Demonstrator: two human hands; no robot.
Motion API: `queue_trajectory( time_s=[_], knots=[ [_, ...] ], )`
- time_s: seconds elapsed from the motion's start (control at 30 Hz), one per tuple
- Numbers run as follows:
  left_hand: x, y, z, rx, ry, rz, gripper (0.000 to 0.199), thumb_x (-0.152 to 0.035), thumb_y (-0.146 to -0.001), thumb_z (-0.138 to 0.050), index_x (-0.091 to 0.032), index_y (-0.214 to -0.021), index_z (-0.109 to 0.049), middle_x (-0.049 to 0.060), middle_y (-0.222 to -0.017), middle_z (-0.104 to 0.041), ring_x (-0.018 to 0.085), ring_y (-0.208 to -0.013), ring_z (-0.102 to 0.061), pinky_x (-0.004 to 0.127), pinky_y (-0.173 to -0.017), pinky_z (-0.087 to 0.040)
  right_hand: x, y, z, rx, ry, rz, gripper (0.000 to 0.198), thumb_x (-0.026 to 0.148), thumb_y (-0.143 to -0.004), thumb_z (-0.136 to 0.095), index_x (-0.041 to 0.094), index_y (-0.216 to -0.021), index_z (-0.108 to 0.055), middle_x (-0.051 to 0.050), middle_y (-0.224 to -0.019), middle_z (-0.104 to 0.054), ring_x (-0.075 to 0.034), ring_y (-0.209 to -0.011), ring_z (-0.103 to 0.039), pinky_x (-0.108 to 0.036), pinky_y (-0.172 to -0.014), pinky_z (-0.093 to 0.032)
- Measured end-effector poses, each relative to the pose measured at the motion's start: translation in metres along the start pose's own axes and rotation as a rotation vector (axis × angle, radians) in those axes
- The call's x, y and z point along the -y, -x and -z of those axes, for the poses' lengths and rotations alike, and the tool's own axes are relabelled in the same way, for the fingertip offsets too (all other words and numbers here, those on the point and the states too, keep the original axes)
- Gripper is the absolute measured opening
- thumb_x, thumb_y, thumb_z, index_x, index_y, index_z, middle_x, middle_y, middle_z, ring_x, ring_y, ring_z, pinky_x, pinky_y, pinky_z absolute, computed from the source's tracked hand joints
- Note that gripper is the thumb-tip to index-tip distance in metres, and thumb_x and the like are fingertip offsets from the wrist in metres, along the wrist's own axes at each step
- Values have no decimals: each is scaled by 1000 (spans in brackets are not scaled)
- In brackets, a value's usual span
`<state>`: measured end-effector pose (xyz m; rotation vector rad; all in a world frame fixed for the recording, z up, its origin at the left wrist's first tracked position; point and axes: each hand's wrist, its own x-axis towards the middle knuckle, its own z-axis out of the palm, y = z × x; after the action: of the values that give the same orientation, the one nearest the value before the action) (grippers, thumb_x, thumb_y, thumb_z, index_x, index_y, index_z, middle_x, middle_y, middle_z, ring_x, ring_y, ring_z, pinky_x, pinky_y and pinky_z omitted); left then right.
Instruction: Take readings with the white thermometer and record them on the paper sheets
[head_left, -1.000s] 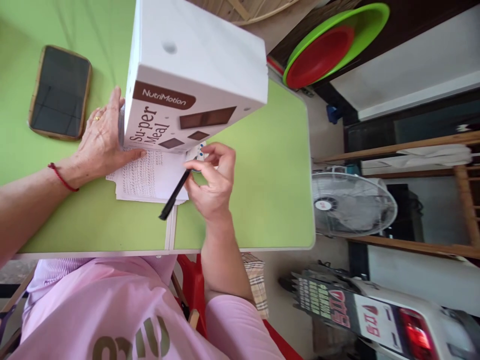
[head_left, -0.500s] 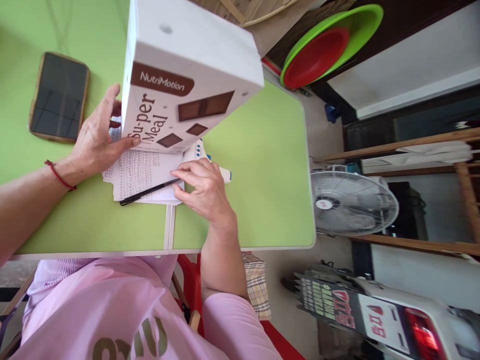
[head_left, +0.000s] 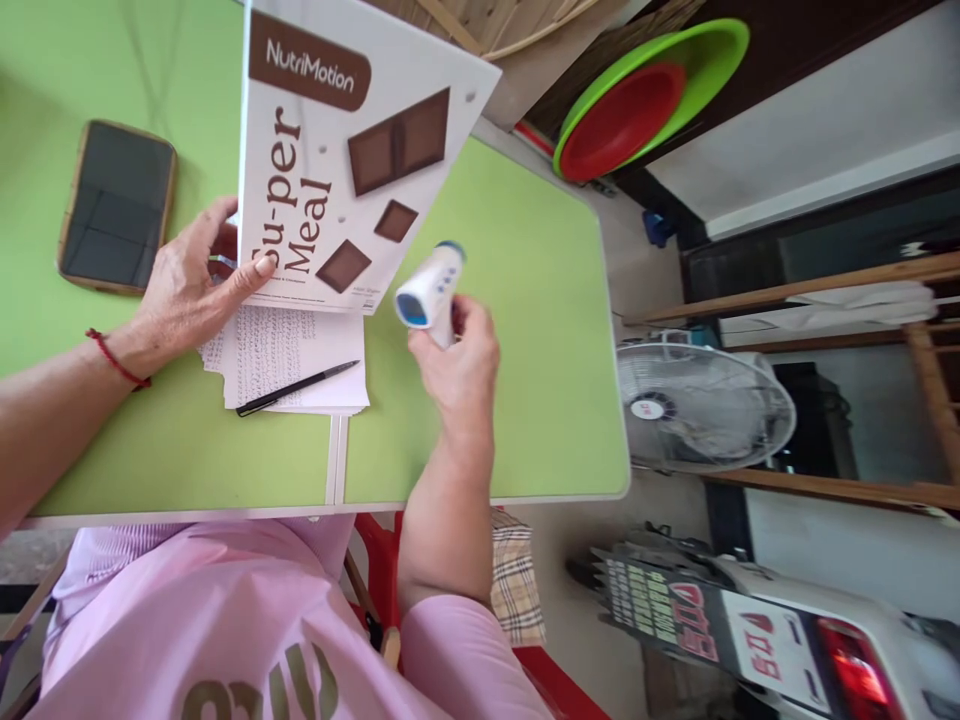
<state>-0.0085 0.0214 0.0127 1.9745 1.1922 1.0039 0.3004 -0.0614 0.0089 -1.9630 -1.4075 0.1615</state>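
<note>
My left hand point(head_left: 199, 275) grips the near left edge of a white Su-per Meal box point(head_left: 300, 150), thumb on the printed front and fingers behind it. The box is tilted over the back of a stack of handwritten paper point(head_left: 270, 350). Across the sheets lies a black pen point(head_left: 298, 388), touched by neither hand. My right hand point(head_left: 461, 365) is closed around the handle of a white and blue infrared thermometer point(head_left: 431, 290), raised above the green table right of the box. A dark phone point(head_left: 118, 205) lies left of my left hand.
The green table point(head_left: 540, 380) ends at a pale rim on the right. Beyond it stand a fan point(head_left: 705, 408), a parked scooter point(head_left: 795, 630), and green and red basins point(head_left: 622, 120). A red chair point(head_left: 551, 680) is below the table edge.
My right hand has moved right from beside the pen and lifted the thermometer off the table. The box has tipped, showing more of its front, while my left hand keeps its hold.
</note>
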Motion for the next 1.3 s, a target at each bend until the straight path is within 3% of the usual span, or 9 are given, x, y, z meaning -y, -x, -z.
queue_trajectory(
  time_s=[0.07, 0.1, 0.2, 0.3, 0.4, 0.67, 0.83, 1.07, 1.3],
  knots=[
    [1, -1, 0, 2, -21, -17, 97, -98, -94, -51, -20, -149, -59, 11, -122, -74, 34, -104, -71, 47, -85, -60, 10, 5, 1, -97, -322, 13, 38, 47, -80, -67, 25, -111, -62, -8, -103, -67, -24, -87, -66, -46, -80, -61],
    [2, -1, -1, 1, -34, -30, 96, -98, -94, -49, -20, -149, -59, 12, -123, -74, 34, -105, -71, 47, -86, -60, 16, 9, 0, -84, -489, 25, 36, 51, -81, -66, 26, -107, -62, -5, -98, -66, -21, -78, -63, -42, -72, -60],
    [6, 0, -1, 0, -65, -58, 97, -99, -96, -43, -19, -150, -59, 14, -124, -73, 35, -105, -71, 50, -90, -59, 39, 26, -7, 165, -889, -1, 35, 56, -78, -72, 27, -97, -63, 0, -84, -63, -14, -62, -56, -34, -55, -55],
    [8, 0, -1, 16, -68, -28, 97, -98, -95, -46, -19, -150, -58, 14, -124, -72, 36, -108, -71, 52, -92, -58, 56, 39, -16, 412, -1040, -108, 39, 55, -70, -83, 25, -88, -65, 2, -76, -63, -12, -57, -56, -30, -50, -53],
    [9, 1, -1, 31, -61, -8, 101, -99, -93, -51, -17, -152, -56, 14, -125, -70, 37, -110, -69, 54, -93, -58, 62, 43, -22, 512, -1086, -192, 43, 57, -67, -87, 24, -85, -65, 3, -75, -65, -11, -57, -57, -28, -50, -53],
    [9, 1, -1, 46, -106, -14, 104, -100, -92, -49, -14, -150, -57, 16, -122, -69, 39, -109, -68, 56, -91, -57, 63, 40, -26, 500, -1112, -241, 49, 61, -67, -91, 24, -87, -65, 3, -76, -65, -11, -59, -59, -29, -53, -53],
    [16, 2, -3, 27, -97, -55, 91, -97, -95, -49, -24, -148, -60, 13, -120, -70, 41, -115, -68, 58, -94, -57, 65, 43, -30, 582, -1073, -269, 56, 70, -65, -89, 24, -87, -65, 2, -76, -68, -13, -60, -62, -32, -54, -55],
    [19, 3, -5, 20, -84, -55, 82, -94, -97, -49, -30, -146, -62, 13, -118, -70, 42, -116, -68, 60, -97, -55, 66, 45, -32, 520, -1069, -295, 56, 70, -62, -92, 23, -81, -69, -1, -75, -72, -17, -62, -68, -35, -58, -61],
    [17, 2, -4, 42, -59, -52, 83, -95, -96, -48, -29, -146, -60, 13, -115, -69, 41, -116, -66, 60, -97, -56, 70, 45, -33, 505, -1080, -282, 58, 72, -60, -92, 24, -80, -67, 1, -72, -72, -16, -60, -67, -35, -58, -58]
  ],
)
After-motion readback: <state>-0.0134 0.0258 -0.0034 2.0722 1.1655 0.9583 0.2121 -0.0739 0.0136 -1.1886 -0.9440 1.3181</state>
